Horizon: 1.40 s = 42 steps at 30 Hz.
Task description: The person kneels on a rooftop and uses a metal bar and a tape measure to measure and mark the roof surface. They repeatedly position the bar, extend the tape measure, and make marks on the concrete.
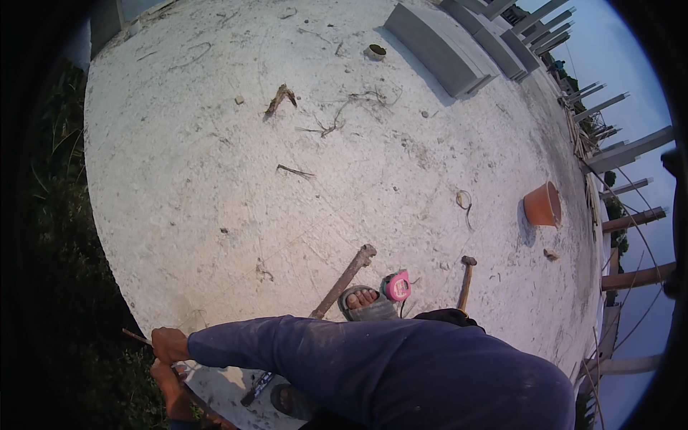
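My right arm in its blue sleeve reaches across to the slab's left edge. There my right hand (170, 345) is closed around a thin brownish rod (136, 336), whose end sticks out past the edge. Just below it is my left hand (169, 389), its fingers curled in; what they hold is hidden. Near my sandaled foot (367, 304) lie a pink tape measure (396, 285) and a rough wooden stick (344, 282). A dark tool with a blue and white pattern (258, 388) lies beside my other sandal (290, 400).
On the pale concrete slab (236, 201) are a wooden-handled hammer (466, 283), an orange bucket (542, 206) tipped toward the right, wire scraps (333, 127) and grey blocks (437, 46). Left of the slab's edge, dark greenery (61, 272) lies lower down. Posts (631, 150) stand at right.
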Each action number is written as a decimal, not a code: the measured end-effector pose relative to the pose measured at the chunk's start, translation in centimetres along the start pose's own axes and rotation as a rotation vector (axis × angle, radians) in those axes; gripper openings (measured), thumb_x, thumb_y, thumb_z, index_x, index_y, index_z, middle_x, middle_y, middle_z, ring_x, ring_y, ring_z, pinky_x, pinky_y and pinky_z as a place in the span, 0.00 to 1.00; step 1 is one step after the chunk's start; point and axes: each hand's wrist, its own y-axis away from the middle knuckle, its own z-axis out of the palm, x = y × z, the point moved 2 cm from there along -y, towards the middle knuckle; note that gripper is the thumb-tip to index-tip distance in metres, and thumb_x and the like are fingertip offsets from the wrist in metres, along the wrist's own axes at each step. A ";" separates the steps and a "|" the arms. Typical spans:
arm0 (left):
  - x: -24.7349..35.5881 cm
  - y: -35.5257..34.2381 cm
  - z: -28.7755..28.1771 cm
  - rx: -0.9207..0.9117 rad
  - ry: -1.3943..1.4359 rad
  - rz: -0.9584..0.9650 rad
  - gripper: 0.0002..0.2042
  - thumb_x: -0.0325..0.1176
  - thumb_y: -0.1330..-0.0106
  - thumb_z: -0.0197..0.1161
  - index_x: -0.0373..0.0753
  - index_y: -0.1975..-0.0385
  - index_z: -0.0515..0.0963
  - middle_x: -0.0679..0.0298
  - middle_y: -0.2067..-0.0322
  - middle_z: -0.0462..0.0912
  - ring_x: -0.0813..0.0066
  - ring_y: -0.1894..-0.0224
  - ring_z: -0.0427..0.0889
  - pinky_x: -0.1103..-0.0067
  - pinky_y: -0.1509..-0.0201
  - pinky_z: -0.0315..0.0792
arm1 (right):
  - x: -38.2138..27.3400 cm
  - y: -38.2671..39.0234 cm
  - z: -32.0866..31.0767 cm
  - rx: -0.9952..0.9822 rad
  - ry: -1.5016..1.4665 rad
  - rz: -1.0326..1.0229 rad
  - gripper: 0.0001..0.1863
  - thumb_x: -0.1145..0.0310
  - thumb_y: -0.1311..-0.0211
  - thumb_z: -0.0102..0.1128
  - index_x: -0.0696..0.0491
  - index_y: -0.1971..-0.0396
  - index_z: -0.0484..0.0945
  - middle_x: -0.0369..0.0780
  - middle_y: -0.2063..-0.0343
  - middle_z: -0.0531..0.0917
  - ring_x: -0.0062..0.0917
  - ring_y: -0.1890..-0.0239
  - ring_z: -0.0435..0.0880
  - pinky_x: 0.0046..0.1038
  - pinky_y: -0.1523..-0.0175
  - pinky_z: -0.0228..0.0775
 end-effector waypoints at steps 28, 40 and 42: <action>1.6 -4.3 1.0 -0.044 0.092 -0.040 0.07 0.32 0.35 0.50 0.38 0.65 0.73 0.61 0.78 0.77 0.71 0.85 0.71 0.75 0.86 0.65 | 0.9 38.9 -31.2 -0.243 0.837 0.215 0.22 0.59 0.42 0.66 0.62 0.58 0.75 0.53 0.58 0.79 0.46 0.54 0.82 0.44 0.57 0.77; 2.2 -4.7 -0.3 -0.079 -0.001 -0.105 0.07 0.33 0.33 0.47 0.41 0.70 0.71 0.64 0.79 0.75 0.69 0.84 0.72 0.70 0.82 0.65 | 10.1 56.4 -28.9 0.228 0.803 0.467 0.38 0.52 0.42 0.68 0.49 0.34 0.65 0.49 0.41 0.71 0.44 0.36 0.70 0.51 0.40 0.66; 2.6 -4.6 0.5 -0.149 0.020 -0.110 0.07 0.33 0.32 0.47 0.42 0.70 0.71 0.64 0.80 0.75 0.69 0.84 0.72 0.70 0.82 0.65 | 10.0 56.6 -29.5 0.178 0.901 0.434 0.39 0.52 0.42 0.67 0.49 0.32 0.64 0.50 0.40 0.71 0.45 0.37 0.71 0.52 0.41 0.67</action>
